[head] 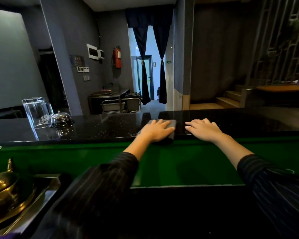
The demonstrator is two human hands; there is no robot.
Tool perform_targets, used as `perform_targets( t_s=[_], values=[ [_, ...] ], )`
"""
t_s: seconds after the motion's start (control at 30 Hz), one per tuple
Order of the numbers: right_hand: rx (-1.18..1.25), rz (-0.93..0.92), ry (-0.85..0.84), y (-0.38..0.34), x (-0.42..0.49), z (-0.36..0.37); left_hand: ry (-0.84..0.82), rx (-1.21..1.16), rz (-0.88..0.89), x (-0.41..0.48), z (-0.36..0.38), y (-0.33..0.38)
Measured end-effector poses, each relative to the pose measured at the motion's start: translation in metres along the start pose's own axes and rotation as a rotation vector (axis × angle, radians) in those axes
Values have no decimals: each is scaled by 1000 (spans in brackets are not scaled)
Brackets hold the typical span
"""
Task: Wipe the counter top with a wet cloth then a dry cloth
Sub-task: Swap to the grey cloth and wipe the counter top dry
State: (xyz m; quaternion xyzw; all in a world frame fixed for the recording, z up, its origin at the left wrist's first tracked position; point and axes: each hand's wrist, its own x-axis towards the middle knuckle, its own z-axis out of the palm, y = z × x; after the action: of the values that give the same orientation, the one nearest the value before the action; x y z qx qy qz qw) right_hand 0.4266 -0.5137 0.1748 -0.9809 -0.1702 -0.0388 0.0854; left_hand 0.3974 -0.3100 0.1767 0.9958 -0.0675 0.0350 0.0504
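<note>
Pressing flat, close fingers (164, 125) on top of the cloth (173, 123), which looks soft and light, the left hand (155, 131) is pinning it while the right hand (204, 130) is lying spread beside them.

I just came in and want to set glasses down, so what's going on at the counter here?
A person appears to be wiping the black counter top. Their left hand lies flat on a folded grey cloth, pressing it onto the surface near the front edge. The right hand rests flat on the bare counter beside it, holding nothing. I cannot tell whether the cloth is wet or dry. A glass pitcher and a service bell stand further left on the counter.
</note>
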Motion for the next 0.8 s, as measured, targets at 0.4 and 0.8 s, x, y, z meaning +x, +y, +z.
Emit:
perform_targets(
  t_s=[0.4, 0.8],
  values=[
    [74, 68, 246, 71, -5, -5, 27, 32, -415, 60, -5, -45],
    [343, 34, 198, 89, -10, -17, -81, -13, 100, 80, 12, 118]
  ],
)
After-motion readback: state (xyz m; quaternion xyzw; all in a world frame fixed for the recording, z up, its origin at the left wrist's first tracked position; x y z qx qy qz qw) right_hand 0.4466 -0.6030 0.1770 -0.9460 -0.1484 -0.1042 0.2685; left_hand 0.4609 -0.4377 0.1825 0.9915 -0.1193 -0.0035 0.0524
